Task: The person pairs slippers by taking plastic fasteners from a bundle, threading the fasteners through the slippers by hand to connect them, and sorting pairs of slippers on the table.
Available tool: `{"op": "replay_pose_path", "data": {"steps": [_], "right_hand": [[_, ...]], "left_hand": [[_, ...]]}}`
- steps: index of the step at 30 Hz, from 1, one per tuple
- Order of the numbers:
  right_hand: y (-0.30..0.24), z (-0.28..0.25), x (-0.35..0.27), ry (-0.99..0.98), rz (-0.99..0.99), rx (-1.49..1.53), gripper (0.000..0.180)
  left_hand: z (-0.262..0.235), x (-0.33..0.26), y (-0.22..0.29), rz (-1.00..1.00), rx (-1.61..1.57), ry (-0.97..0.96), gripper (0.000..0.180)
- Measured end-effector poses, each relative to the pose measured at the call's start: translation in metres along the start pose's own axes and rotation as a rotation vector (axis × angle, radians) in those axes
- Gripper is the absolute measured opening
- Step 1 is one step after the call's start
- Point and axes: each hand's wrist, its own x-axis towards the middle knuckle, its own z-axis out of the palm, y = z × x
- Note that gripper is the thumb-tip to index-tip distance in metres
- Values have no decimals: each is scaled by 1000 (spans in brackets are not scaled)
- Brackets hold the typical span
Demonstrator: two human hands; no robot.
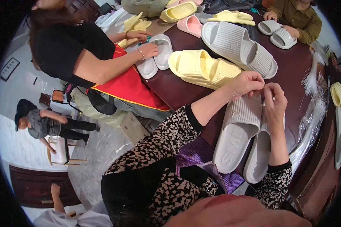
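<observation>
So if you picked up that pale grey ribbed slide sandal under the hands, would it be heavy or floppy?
Probably light: the pale grey ribbed slide sandal looks thick and foamy. It likely bends a little without flopping, since its strap holds an arch. The flat sole suggests it won't roll on the dark brown table.

At the centre, a pair of pale grey ribbed slippers (238, 132) lies on a dark maroon table (291, 68). The sleeves (166, 140) of the person wearing the camera are black with a cream speckled print, over a purple checked cloth (197, 153). At twelve o'clock sit pastel yellow slippers (202, 69) and a larger grey pair (238, 47); beyond them, one pink slipper (190, 25). At ten o'clock, a co-worker wears a black top (64, 45) and a red apron edged in yellow (130, 85), handling white slippers (155, 56). At one o'clock, an olive-brown shirt (297, 15).
</observation>
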Motion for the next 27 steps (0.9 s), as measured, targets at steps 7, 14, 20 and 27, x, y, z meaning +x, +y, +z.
{"op": "replay_pose_path", "data": {"steps": [7, 14, 20, 27], "right_hand": [[13, 2, 1, -23, -97, -94, 7], [-2, -19, 5, 41, -100, 16, 9], [-61, -69, -11, -245, -65, -134, 13], [-78, -97, -58, -669, -67, -441, 28]], "left_hand": [[-3, 0, 1, 103, 11, 129, 8], [-5, 5, -4, 92, -10, 220, 9], [-9, 11, -11, 90, 0, 252, 9], [-13, 14, -4, 130, 10, 377, 20]]}}
